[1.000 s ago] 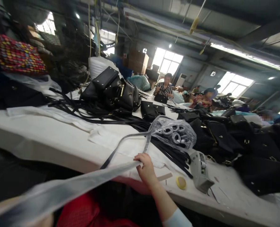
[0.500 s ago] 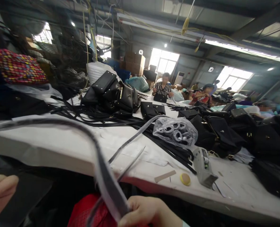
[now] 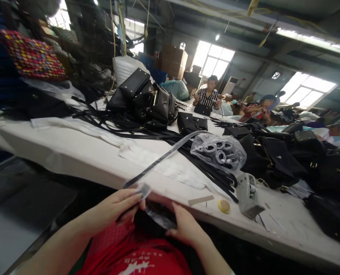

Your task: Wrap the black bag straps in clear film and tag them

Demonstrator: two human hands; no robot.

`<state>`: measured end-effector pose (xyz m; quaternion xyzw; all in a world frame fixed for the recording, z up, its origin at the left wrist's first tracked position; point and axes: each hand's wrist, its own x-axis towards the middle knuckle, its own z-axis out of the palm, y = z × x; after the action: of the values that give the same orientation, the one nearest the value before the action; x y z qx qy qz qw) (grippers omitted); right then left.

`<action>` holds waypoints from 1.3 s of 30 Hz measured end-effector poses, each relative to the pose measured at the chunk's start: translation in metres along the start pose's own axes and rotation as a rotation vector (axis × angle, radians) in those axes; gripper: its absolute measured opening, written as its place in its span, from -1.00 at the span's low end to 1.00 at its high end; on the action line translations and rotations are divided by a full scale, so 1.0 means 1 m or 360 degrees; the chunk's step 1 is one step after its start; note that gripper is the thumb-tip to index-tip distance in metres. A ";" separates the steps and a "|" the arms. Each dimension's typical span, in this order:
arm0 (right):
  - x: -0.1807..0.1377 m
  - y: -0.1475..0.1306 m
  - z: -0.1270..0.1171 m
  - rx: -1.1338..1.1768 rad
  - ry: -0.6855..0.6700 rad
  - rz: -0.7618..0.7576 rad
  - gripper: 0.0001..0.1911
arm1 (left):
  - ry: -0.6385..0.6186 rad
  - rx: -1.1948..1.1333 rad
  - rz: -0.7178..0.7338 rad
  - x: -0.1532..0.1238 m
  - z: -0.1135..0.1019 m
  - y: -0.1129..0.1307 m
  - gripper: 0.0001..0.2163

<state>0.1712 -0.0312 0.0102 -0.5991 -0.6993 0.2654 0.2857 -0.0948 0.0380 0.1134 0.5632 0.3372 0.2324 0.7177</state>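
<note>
My left hand (image 3: 116, 207) and my right hand (image 3: 184, 225) meet just below the near edge of the white table (image 3: 80, 152), above my red shirt. Both are closed on a long black strap in a clear plastic sleeve (image 3: 158, 162). My left fingers pinch its end, and my right hand grips a bunched part of it a little lower. From my hands the strap runs up and right across the table to a clear bag of metal rings (image 3: 218, 152).
Black handbags (image 3: 147, 103) and loose black straps are heaped at the table's middle; more bags (image 3: 287, 160) lie at right. A grey hand tool (image 3: 248, 194), a yellow disc (image 3: 224, 206) and a flat stick sit near the front edge. Other people work behind.
My left hand has come in from the far left and taken the strap's end. The strap, swung wide before, is now gathered between both hands at the table's edge.
</note>
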 end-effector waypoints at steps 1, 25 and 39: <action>0.003 -0.011 -0.003 0.0013 0.0034 -0.0049 -0.03 | -0.0151 -0.0007 -0.0067 0.004 0.013 -0.001 -0.60; 0.021 -0.041 0.034 0.1376 -0.0633 0.0155 -0.42 | -0.0042 -0.1107 0.0430 0.050 0.021 0.035 -0.73; 0.048 -0.045 -0.068 0.0445 0.0288 -0.0063 -0.74 | 0.0017 0.0751 0.0394 0.056 0.053 -0.014 -0.54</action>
<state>0.1835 0.0122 0.0939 -0.5610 -0.6387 0.2993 0.4332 -0.0189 0.0400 0.0946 0.7507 0.3144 0.2364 0.5307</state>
